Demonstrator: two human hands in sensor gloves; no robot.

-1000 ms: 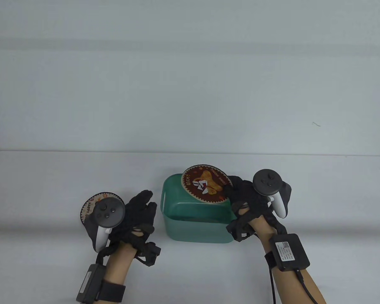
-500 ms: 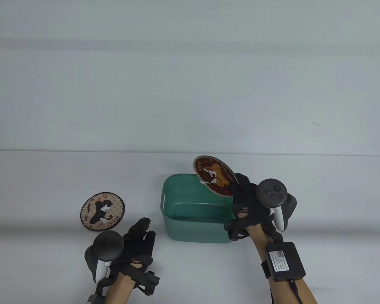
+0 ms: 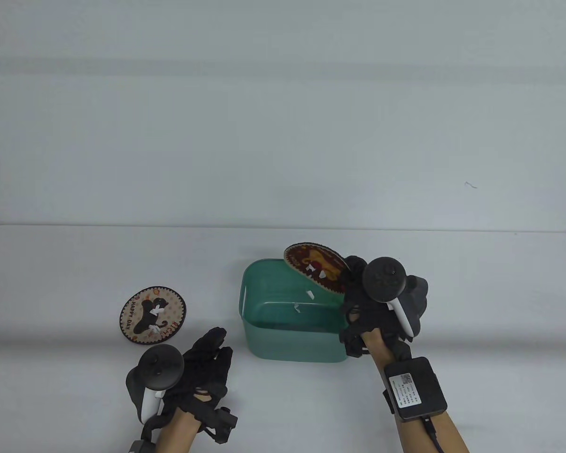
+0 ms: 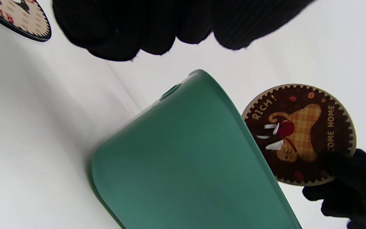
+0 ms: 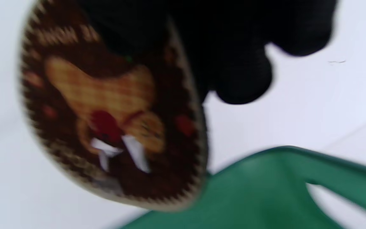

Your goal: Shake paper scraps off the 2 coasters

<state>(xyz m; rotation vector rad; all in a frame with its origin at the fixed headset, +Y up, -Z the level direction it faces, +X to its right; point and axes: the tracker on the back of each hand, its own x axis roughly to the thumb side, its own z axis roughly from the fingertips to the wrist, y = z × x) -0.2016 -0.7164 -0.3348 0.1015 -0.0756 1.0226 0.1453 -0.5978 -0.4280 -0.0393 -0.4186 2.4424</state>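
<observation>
Coaster (image 3: 153,314) in cream, lettered "HAPPY DAY", lies flat on the white table (image 3: 75,264) at left, white paper scraps (image 3: 156,310) on its face. Just below it, the left hand (image 3: 200,373) hovers with fingers straight and loosely spread, holding nothing; a tracker (image 3: 155,373) rides its back. At centre stands a green plastic bin (image 3: 292,339), which from the left wrist view hides part of the second coaster. To the right, the right hand (image 3: 363,302) pinches the rim of that brown coaster (image 3: 316,266), tilted steeply over the bin's far right corner. A few scraps (image 4: 273,136) cling to its picture side, while two loose scraps (image 3: 304,302) show against the bin's inside. Behind the table runs a plain pale wall (image 3: 283,118).
</observation>
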